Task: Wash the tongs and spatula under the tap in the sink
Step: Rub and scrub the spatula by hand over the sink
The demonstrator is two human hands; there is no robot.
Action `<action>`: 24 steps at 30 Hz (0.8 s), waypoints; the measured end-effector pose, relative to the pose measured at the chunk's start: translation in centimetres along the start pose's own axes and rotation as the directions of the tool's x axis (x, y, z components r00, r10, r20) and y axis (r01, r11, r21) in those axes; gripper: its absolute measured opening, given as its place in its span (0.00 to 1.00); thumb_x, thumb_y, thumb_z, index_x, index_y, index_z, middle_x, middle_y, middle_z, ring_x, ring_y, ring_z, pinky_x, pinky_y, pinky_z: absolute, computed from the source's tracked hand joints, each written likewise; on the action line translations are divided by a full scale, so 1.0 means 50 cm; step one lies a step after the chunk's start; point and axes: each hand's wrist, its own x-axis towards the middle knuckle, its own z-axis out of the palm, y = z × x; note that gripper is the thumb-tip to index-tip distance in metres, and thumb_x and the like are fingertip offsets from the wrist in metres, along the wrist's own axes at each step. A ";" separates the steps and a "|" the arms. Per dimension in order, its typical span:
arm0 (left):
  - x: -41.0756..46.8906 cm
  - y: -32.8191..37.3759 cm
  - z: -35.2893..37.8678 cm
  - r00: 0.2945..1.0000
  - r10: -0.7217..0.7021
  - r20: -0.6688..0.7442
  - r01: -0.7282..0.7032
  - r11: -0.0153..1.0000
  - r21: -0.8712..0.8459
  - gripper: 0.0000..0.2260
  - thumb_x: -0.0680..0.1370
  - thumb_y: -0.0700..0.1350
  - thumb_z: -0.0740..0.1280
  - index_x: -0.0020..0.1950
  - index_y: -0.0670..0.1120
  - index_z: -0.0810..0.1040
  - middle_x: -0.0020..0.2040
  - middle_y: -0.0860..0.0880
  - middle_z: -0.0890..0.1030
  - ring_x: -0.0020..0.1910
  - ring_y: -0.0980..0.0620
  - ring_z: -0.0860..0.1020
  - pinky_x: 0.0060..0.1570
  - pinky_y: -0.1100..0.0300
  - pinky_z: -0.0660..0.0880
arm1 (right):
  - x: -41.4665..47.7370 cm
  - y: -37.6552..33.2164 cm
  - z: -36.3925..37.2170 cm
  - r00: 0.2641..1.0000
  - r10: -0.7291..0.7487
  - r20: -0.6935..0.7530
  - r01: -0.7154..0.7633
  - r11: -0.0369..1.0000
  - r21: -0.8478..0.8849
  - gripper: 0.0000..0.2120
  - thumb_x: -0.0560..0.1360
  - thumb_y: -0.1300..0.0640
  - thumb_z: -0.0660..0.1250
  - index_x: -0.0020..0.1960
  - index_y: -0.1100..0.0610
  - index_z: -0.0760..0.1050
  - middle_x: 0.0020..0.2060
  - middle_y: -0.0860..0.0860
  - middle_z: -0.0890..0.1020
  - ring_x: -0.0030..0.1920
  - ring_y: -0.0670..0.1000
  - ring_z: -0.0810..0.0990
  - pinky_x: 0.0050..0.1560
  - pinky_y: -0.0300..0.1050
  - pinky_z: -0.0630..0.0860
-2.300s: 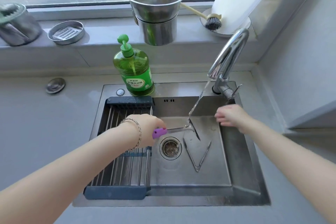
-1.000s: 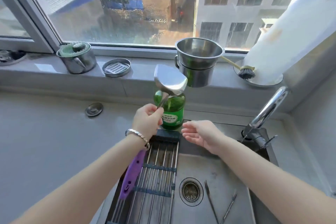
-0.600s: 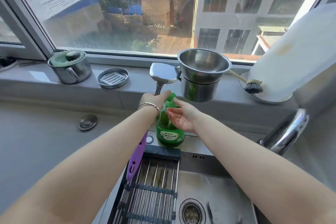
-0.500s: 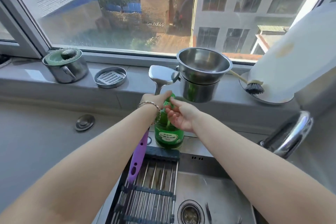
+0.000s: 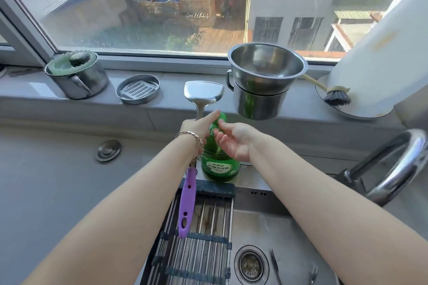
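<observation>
Grips the spatula (image 5: 203,94) by its metal shaft in the left hand (image 5: 196,129), blade up and purple handle hanging down over the drain rack (image 5: 203,242). Stretches one finger of that same hand onto the pump head of the green dish-soap bottle (image 5: 220,167). Cups the right hand (image 5: 234,144) palm up beside the nozzle, fingers loose and spread, holding nothing. Looks like drawing soap for the spatula before any scrubbing.

Further out: bottle standing on the narrow back rim of the sink (image 5: 266,227), tongs (image 5: 275,267) lying on the basin floor next to the drain (image 5: 251,264), well apart from both hands and apparently not yet soaped. Tap (image 5: 398,165) off to the right, its spout outside the frame.

Risks from here, as a judgement only:
- Pressing the pump with a hand already busy with the spatula means a weak, off-centre push, which could tilt the bottle off the rim.
- Could swing the raised blade into the stacked steel pots (image 5: 264,81) on the windowsill just beside it.
- Could send soap past the cupped palm.
- Once soapy, may lose grip on the smooth shaft and drop the spatula onto the rack.
</observation>
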 end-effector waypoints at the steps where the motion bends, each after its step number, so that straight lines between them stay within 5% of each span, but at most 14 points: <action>1: -0.003 -0.001 0.001 1.000 -0.005 -0.005 0.005 1.000 0.004 0.19 0.68 0.59 0.72 0.34 0.45 0.72 0.27 0.50 0.69 0.21 0.55 0.62 0.17 0.72 0.58 | -0.002 -0.001 -0.001 1.000 -0.004 0.004 0.004 1.000 0.004 0.16 0.79 0.53 0.60 0.39 0.64 0.71 0.18 0.53 0.74 0.16 0.44 0.72 0.17 0.30 0.69; 7: -0.032 0.005 -0.027 0.990 0.093 -0.107 -0.077 0.987 0.142 0.29 0.66 0.69 0.65 0.45 0.43 0.77 0.34 0.42 0.77 0.30 0.48 0.75 0.33 0.60 0.73 | -0.034 0.009 0.000 0.995 -0.098 -0.025 0.098 0.995 -0.004 0.16 0.79 0.53 0.60 0.41 0.65 0.72 0.28 0.54 0.77 0.18 0.45 0.75 0.19 0.32 0.73; 8: -0.038 0.003 -0.036 0.984 0.125 -0.130 -0.105 0.983 0.150 0.28 0.69 0.69 0.61 0.42 0.43 0.76 0.34 0.40 0.77 0.35 0.43 0.78 0.38 0.55 0.74 | -0.045 0.013 -0.004 0.992 -0.119 -0.040 0.119 0.993 0.007 0.18 0.80 0.53 0.58 0.41 0.66 0.72 0.32 0.56 0.77 0.18 0.46 0.76 0.20 0.33 0.74; 11: -0.077 -0.020 -0.069 0.962 0.226 -0.155 -0.188 0.956 0.226 0.25 0.77 0.62 0.52 0.28 0.46 0.66 0.26 0.47 0.67 0.35 0.46 0.65 0.32 0.51 0.69 | -0.092 0.034 -0.035 0.990 -0.133 -0.056 0.139 0.984 0.112 0.21 0.82 0.55 0.52 0.42 0.69 0.73 0.37 0.59 0.78 0.20 0.50 0.79 0.23 0.36 0.77; 15: -0.176 -0.085 -0.090 0.943 0.331 -0.041 -0.288 0.870 0.400 0.26 0.78 0.59 0.55 0.24 0.47 0.58 0.23 0.48 0.62 0.26 0.48 0.62 0.31 0.56 0.59 | -0.175 0.070 -0.095 0.985 -0.152 -0.078 0.169 0.934 0.314 0.21 0.83 0.57 0.50 0.43 0.70 0.73 0.32 0.62 0.81 0.22 0.55 0.81 0.25 0.40 0.79; 19: -0.263 -0.154 -0.061 0.974 0.137 0.179 -0.214 0.807 0.551 0.26 0.77 0.60 0.57 0.24 0.47 0.59 0.23 0.50 0.60 0.21 0.51 0.58 0.28 0.61 0.58 | -0.257 0.110 -0.141 0.935 -0.318 -0.154 0.354 0.844 0.403 0.20 0.83 0.58 0.49 0.41 0.68 0.72 0.27 0.62 0.81 0.26 0.56 0.82 0.30 0.43 0.80; 22: -0.311 -0.197 -0.014 0.955 0.016 0.297 -0.218 0.717 0.662 0.26 0.76 0.61 0.59 0.23 0.47 0.63 0.21 0.52 0.63 0.19 0.54 0.61 0.27 0.63 0.62 | -0.291 0.160 -0.166 0.814 -0.505 -0.285 0.564 0.805 0.183 0.19 0.83 0.57 0.51 0.41 0.66 0.73 0.36 0.61 0.80 0.35 0.54 0.82 0.37 0.41 0.82; 24: -0.345 -0.214 0.022 0.934 -0.022 0.357 -0.243 0.695 0.677 0.26 0.76 0.61 0.60 0.22 0.47 0.64 0.18 0.54 0.64 0.15 0.57 0.61 0.25 0.65 0.62 | -0.295 0.225 -0.194 0.684 -0.681 -0.262 0.611 0.731 -0.303 0.18 0.82 0.55 0.53 0.43 0.61 0.77 0.43 0.57 0.81 0.43 0.51 0.82 0.49 0.44 0.81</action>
